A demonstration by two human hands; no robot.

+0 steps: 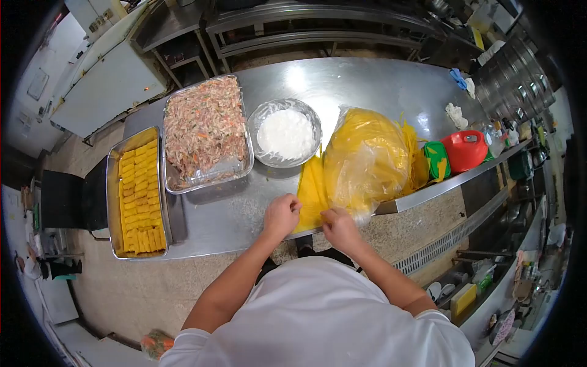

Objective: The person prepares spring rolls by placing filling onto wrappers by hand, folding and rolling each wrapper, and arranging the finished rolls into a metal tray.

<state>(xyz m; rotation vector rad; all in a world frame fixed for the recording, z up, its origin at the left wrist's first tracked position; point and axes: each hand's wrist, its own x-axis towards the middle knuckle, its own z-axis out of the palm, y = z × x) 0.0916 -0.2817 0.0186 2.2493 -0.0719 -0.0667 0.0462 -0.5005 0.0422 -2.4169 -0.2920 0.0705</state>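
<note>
Yellow wrapper sheets [310, 189] lie at the front edge of the steel table, partly under a clear plastic bag [367, 160] filled with more yellow sheets. At the left edge of the sheets, my left hand [283, 215] is closed, its fingertips pinching the yellow sheet. My right hand [340, 227] is also closed, with its thumb and fingers on the sheet's right side beside the bag. Beyond them stands a clear bowl [254, 147] of thick white paste [285, 134]. A large metal tray [251, 165] of shredded meat-and-vegetable filling [205, 125] is to its left.
A tray [112, 196] of stacked yellow rolls [142, 196] sits at the table's left end. Right of the bag are a green container [438, 160] and a red container [465, 151]. A crumpled white cloth [457, 116] lies further back. A black chair [76, 192] stands left.
</note>
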